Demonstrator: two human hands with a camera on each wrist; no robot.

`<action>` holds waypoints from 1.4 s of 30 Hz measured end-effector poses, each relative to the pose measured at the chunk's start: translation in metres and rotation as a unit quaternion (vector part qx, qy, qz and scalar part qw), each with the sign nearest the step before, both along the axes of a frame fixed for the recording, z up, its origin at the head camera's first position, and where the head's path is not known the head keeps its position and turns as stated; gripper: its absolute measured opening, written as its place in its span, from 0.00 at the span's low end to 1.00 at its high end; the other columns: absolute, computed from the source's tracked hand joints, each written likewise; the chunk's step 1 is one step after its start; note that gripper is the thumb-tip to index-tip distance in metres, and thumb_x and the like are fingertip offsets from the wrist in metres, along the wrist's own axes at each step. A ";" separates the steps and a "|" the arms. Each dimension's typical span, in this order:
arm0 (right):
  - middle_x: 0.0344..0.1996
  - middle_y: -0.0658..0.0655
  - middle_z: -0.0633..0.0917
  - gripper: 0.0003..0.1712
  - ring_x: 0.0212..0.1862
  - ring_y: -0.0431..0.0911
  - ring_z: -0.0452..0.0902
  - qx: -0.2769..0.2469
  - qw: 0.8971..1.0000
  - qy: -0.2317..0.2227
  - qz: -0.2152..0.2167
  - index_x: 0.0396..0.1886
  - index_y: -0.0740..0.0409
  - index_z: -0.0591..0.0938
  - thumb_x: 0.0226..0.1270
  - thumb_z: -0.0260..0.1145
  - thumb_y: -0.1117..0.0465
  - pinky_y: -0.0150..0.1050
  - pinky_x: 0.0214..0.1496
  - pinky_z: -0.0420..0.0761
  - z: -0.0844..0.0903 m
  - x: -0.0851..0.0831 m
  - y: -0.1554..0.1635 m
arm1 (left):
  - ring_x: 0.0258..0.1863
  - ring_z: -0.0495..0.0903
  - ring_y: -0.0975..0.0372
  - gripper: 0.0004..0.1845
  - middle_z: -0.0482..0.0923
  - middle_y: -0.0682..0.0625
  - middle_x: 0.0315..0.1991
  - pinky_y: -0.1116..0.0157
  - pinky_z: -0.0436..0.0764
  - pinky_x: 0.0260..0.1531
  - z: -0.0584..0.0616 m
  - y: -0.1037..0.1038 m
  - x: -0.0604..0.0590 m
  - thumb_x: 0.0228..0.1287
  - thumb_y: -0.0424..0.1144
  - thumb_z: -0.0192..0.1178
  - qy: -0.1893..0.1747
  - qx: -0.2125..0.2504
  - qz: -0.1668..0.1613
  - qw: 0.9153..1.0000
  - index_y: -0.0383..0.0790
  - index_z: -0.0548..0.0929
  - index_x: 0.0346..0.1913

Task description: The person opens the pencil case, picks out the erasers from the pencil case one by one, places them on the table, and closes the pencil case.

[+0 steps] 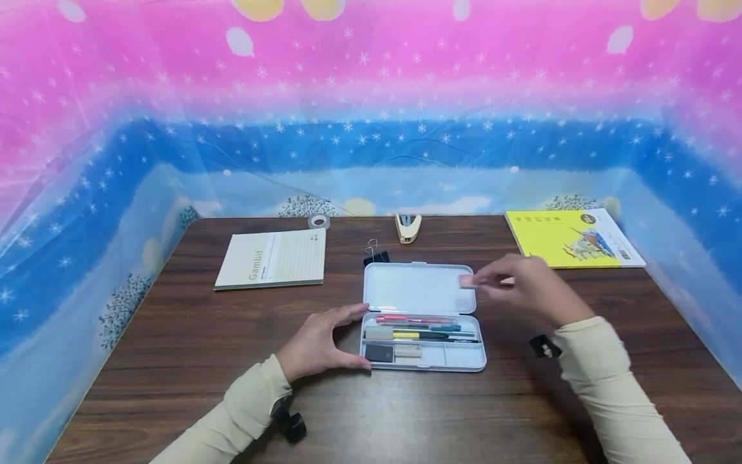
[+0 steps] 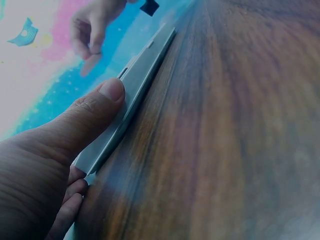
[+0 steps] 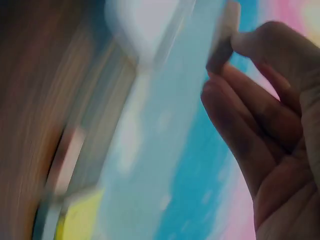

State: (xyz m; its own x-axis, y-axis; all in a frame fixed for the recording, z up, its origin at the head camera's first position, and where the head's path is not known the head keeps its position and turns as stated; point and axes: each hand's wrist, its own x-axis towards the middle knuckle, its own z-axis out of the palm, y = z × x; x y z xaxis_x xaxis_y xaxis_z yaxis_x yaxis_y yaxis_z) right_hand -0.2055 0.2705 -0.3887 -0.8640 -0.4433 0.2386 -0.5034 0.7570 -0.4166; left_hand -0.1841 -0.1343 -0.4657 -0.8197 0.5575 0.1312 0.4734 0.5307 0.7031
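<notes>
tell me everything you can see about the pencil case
The pencil case is a white, plastic-looking box lying open and flat on the brown wooden table, its lid folded back away from the person. The tray holds pens, a yellow highlighter, a dark eraser and pale erasers in compartments. The left hand grips the tray's left end, thumb on its edge. The right hand holds a small pinkish piece above the lid.

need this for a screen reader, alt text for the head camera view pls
A person's right hand pinches a small pink eraser above an open white pencil case on a brown table, while the left hand holds the case's left end.
</notes>
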 end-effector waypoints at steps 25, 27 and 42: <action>0.43 0.56 0.90 0.10 0.43 0.51 0.79 0.076 0.987 -0.121 -0.077 0.41 0.53 0.94 0.64 0.77 0.70 0.50 0.47 0.82 -0.035 -0.024 0.084 | 0.70 0.76 0.55 0.54 0.76 0.49 0.72 0.47 0.72 0.71 0.001 0.001 -0.001 0.47 0.61 0.84 -0.008 -0.002 -0.001 1.000 0.46 0.74 0.77; 0.43 0.56 0.90 0.10 0.43 0.50 0.79 0.076 0.987 -0.119 -0.078 0.41 0.53 0.94 0.64 0.77 0.70 0.49 0.46 0.82 -0.036 -0.023 0.083 | 0.70 0.76 0.55 0.54 0.76 0.49 0.72 0.47 0.72 0.71 0.001 0.001 -0.001 0.46 0.61 0.84 -0.008 0.000 -0.001 1.000 0.46 0.74 0.77; 0.43 0.54 0.92 0.09 0.40 0.45 0.82 0.063 0.993 -0.078 -0.061 0.47 0.53 0.94 0.68 0.77 0.62 0.45 0.42 0.82 -0.010 -0.011 0.046 | 0.70 0.76 0.55 0.54 0.77 0.48 0.72 0.47 0.73 0.71 -0.002 0.000 -0.003 0.46 0.60 0.84 -0.006 0.003 -0.002 1.000 0.46 0.74 0.77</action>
